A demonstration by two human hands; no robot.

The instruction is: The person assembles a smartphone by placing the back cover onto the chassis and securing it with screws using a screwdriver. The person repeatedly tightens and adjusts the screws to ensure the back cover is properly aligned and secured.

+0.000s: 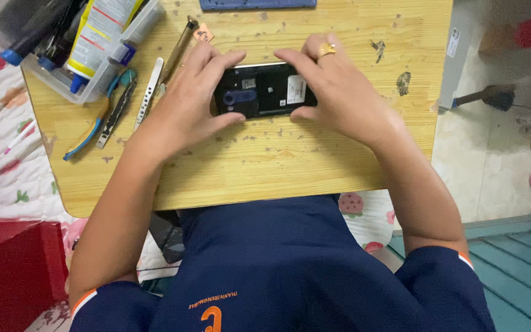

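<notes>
Both hands, left hand (pixel 188 101) and right hand (pixel 333 92), gripping opened black phone (pixel 264 90) ends, fingers curled, on tabletop (pixel 278 166).

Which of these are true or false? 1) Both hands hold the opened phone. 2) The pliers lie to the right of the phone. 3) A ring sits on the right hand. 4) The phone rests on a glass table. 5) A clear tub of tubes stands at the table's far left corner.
1) True: the left hand and right hand grip the opened phone at its ends.
2) False: the pliers lie left of it, beside the tweezers.
3) True: a gold ring shows there.
4) False: it is a wooden table.
5) True: the clear tub stands there.
</notes>
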